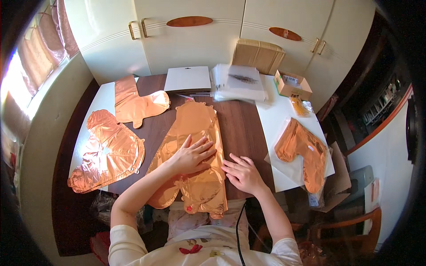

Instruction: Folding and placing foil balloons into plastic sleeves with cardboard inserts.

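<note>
A flat, uninflated copper-coloured foil balloon point(194, 117) lies in front of me on the brown table, its right side folded to a straight edge. My left hand point(194, 157) rests open and flat on its middle, fingers stretched to the upper right. At the folded right edge, my right hand point(245, 174) is open with spread fingers, the fingertips touching the foil or just beside it. The balloon's lower end reaches the table's near edge, above my lap. Neither hand grips anything.
More flat copper foil balloons lie at the left point(106, 153), the far left point(135, 102) and the right point(306, 150). At the back are a white box point(188, 79), clear plastic sleeves point(244, 86), a brown package point(257, 55) and a small open carton point(293, 86). A black cord point(239, 230) hangs before me.
</note>
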Demonstrator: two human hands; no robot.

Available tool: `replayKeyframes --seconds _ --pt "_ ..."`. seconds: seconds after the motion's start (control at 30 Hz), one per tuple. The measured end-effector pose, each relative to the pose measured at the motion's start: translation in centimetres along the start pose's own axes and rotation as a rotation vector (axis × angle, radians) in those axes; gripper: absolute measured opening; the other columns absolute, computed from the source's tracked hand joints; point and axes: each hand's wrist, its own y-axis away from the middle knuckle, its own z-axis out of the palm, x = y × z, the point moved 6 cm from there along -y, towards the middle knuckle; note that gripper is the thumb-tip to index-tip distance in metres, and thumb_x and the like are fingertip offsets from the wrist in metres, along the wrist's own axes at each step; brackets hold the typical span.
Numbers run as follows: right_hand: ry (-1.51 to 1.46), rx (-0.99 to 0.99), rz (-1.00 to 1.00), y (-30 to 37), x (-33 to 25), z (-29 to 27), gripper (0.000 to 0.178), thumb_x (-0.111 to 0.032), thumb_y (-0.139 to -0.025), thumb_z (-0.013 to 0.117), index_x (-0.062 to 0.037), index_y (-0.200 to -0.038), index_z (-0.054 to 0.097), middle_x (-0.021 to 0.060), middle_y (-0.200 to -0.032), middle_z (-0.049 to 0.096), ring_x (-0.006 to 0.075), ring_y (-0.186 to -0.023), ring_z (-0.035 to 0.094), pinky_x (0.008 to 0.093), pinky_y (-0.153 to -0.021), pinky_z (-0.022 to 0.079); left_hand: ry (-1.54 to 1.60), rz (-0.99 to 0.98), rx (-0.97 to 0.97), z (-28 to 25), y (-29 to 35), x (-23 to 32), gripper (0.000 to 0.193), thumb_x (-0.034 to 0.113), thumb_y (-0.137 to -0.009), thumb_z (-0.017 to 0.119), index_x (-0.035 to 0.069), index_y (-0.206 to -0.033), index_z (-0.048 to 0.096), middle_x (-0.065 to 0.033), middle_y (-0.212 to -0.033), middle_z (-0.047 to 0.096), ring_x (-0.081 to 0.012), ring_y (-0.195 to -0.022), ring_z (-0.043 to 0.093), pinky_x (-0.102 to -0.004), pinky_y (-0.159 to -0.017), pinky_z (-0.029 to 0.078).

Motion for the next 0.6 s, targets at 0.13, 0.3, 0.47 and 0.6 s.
replayKeyframes --seconds 0.13,0.3,0.47,0.6 --pt "0.025 0.023 -0.017 0.2 -0.1 -0.1 0.027 -0.01 -0.078 0.059 -0.0119 -0.104 0.066 0.0021 -0.116 0.062 0.022 -0.117 0.051 0.0385 -0.093 0.037 0.011 -0.003 0.002 0.2 0.0 -0.1 0.058 0.046 -0.085 0.054 0.015 -0.133 0.044 -0.0083 -0.141 0.037 -0.0284 -0.134 0.028 -0.0614 -0.103 0.021" --pt "0.062 0.006 -0.039 0.3 -0.3 -0.1 0.029 -0.009 -0.075 0.058 -0.01 -0.103 0.066 0.0029 -0.116 0.062 0.0212 -0.115 0.053 0.0375 -0.091 0.038 0.007 -0.012 -0.016 0.3 0.1 -0.2 0.059 0.048 -0.084 0.054 0.015 -0.132 0.044 -0.0081 -0.141 0.037 -0.03 -0.134 0.028 -0.0625 -0.102 0.021" --pt "0.072 -0.027 -0.05 0.7 -0.6 -0.1 0.03 -0.012 -0.077 0.057 -0.0072 -0.106 0.064 0.005 -0.116 0.062 0.0213 -0.115 0.053 0.0375 -0.091 0.038 -0.011 -0.009 -0.009 -0.3 0.0 0.0 0.059 0.049 -0.083 0.055 0.015 -0.13 0.046 -0.0078 -0.139 0.039 -0.0302 -0.133 0.029 -0.0627 -0.102 0.021" --pt "0.077 -0.037 -0.063 0.9 -0.5 -0.1 0.033 -0.013 -0.078 0.057 -0.007 -0.11 0.063 0.0057 -0.119 0.06 0.0213 -0.115 0.053 0.038 -0.092 0.038 -0.015 0.01 0.053 -0.8 -0.5 0.2 0.056 0.048 -0.083 0.055 0.011 -0.125 0.051 -0.0076 -0.134 0.044 -0.0291 -0.131 0.033 -0.0614 -0.102 0.023"
